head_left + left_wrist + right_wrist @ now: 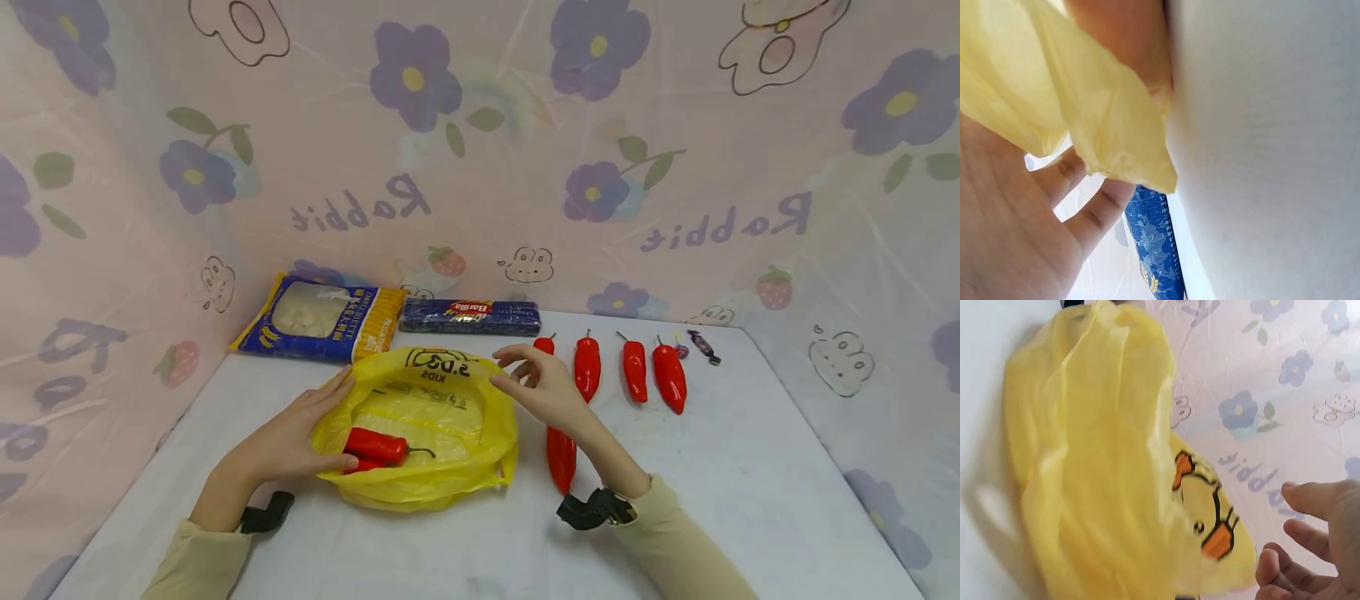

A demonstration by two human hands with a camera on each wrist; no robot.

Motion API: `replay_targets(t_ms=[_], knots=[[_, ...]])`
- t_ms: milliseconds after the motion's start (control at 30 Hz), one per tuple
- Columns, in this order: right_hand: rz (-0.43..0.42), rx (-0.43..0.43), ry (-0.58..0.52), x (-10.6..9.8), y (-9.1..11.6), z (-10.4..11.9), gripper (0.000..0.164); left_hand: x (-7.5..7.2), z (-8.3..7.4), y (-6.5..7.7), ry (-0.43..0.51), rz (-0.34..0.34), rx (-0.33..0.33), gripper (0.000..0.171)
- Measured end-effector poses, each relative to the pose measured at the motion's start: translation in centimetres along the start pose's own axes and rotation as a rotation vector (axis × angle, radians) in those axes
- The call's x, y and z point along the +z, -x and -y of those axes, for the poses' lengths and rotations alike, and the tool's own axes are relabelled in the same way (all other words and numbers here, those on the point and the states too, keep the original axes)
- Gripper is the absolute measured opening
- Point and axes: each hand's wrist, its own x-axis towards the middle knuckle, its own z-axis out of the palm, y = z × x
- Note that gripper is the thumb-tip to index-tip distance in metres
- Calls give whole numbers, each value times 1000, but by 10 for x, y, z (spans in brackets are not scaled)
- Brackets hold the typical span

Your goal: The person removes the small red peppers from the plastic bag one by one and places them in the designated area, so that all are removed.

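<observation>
A thin, crinkled, black-printed yellow bag [431, 492] is gaping around red peppers [378, 446]; the left hand [291, 440] is gripping its side, the right hand [543, 387] hovering beside it, fingers relaxed.

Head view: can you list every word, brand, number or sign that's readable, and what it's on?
"Barilla": navy pack.
"SPAGHETTI": same pack; the small mark beneath is unreadable.
"ORECHIETTE", exact spelling uncertain: blue-and-yellow pasta bag.
"KIDS", mirrored: yellow bag.
"Rabbit", mirrored, twice along the back: flowered backdrop.
Too small or unclear: the pasta bag's Chinese characters and the yellow bag's other print.
</observation>
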Motion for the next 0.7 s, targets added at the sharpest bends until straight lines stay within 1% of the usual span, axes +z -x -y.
replay_targets(t_ms=[167, 367, 533, 700], knots=[[49, -47, -67, 21, -9, 18, 38, 0, 0, -1, 3, -1, 8, 116], [103, -90, -91, 48, -19, 34, 34, 1, 1, 0, 4, -3, 8, 117], [143, -129, -110, 68, -25, 40, 32, 1, 2, 1, 0, -11, 4, 117], [169, -156, -96, 80, -24, 41, 33, 1, 1, 1, 0, -11, 0, 116]])
